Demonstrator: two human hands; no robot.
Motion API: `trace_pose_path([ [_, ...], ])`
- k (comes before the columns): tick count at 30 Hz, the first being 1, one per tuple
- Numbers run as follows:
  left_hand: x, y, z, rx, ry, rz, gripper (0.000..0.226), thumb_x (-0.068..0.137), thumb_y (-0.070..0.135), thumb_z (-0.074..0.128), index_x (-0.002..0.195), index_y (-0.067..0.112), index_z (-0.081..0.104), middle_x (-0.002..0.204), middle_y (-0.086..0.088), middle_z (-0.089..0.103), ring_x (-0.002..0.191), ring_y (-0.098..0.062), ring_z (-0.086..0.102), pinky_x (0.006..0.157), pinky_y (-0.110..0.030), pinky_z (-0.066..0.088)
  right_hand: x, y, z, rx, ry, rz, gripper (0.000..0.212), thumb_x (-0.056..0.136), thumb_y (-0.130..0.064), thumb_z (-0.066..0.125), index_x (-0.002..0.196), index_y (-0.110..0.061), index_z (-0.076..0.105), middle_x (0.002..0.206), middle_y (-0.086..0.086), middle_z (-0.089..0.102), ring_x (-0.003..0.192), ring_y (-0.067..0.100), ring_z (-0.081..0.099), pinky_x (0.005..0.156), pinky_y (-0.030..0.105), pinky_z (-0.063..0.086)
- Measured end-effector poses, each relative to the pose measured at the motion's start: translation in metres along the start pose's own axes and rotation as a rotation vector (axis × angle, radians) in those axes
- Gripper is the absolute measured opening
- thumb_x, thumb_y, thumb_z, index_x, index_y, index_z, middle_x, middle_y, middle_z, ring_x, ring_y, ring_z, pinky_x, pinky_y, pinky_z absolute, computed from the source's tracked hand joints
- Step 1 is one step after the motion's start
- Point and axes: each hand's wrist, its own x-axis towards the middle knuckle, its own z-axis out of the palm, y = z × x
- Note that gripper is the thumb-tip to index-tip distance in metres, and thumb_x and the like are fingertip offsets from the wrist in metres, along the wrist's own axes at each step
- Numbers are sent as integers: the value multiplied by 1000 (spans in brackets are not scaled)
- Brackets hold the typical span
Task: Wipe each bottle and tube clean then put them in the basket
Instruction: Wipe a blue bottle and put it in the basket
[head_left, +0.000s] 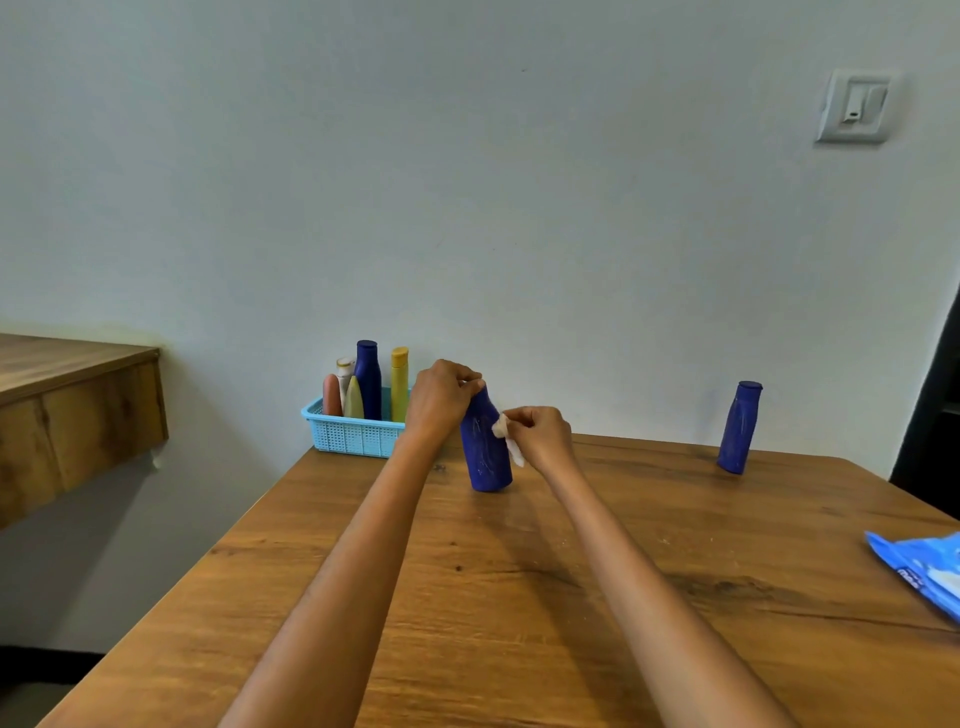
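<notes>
A dark blue bottle (485, 457) stands on the wooden table (519, 571), tilted slightly. My left hand (441, 400) grips its top. My right hand (540, 434) pinches a white wipe (506, 434) against the bottle's right side. A second blue bottle (738, 428) stands alone at the far right of the table. At the table's far left corner sits the light blue basket (348, 434), holding a blue bottle (368, 379), a yellow bottle (399, 384) and several tubes (343, 395).
A blue pack of wipes (924, 571) lies at the table's right edge. A wooden shelf (78, 410) juts from the wall on the left. The table stands against a pale wall with a switch (857, 106).
</notes>
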Motion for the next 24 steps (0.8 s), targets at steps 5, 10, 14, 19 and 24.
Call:
trace_pose_path([
  [5, -3, 3, -1, 54, -54, 41, 35, 92, 18, 57, 124, 5, 58, 125, -11, 61, 115, -24, 56, 88, -25, 42, 3, -17, 10, 26, 80, -120, 24, 93, -16, 55, 113, -10, 67, 112, 5, 68, 102, 13, 61, 77, 19, 44],
  [10, -6, 2, 3, 58, 21, 73, 36, 85, 13, 66, 120, 6, 62, 120, -10, 64, 111, -21, 58, 87, -22, 42, 4, -7, 9, -1, 90, -90, 18, 90, -16, 58, 101, -11, 72, 98, 2, 70, 96, 16, 64, 69, 18, 44],
  [14, -6, 9, 7, 20, 21, 35, 37, 80, 21, 72, 114, 8, 64, 108, -11, 67, 97, -22, 62, 81, -28, 50, 8, 1, 1, -33, 124, -52, 17, 84, -15, 63, 97, -11, 74, 98, 2, 72, 87, 12, 62, 59, 14, 41],
  [19, -6, 7, 6, -37, 17, 14, 24, 81, 23, 71, 101, 10, 68, 100, -12, 68, 87, -22, 65, 80, -35, 55, 5, -16, 3, 78, 169, -174, 16, 88, -9, 56, 95, -12, 70, 92, -2, 69, 82, 7, 61, 61, 8, 43],
  [24, -8, 4, 3, -76, 22, -32, 21, 79, 23, 74, 94, 9, 69, 93, -13, 69, 82, -22, 66, 78, -37, 57, 0, -5, 4, 66, 86, -136, 13, 87, -16, 58, 88, -10, 69, 82, -2, 70, 80, 8, 64, 60, 9, 44],
])
